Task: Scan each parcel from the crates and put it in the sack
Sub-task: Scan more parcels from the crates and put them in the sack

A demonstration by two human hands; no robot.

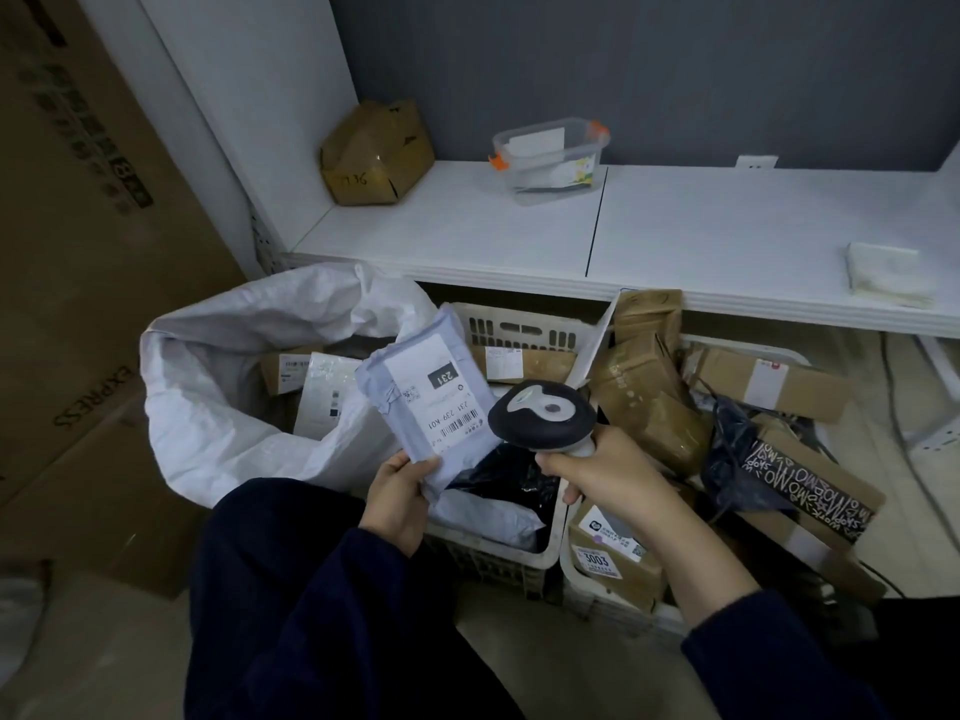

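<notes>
Left hand [400,493] grips parcel [428,400] by bottom edge, label up; right hand [605,472] grasps scanner [543,413], head just right of label; sack [218,387] left.

The scene is seen from one wide-angle camera worn on the person's head, tilted forward and down. The left hand [397,498] and right hand [605,475] are caught close, low in the centre. The sack [208,407], crates [519,324] and white shelf [467,226] are framed just beyond, with straight lines bowed towards the edges.
</notes>
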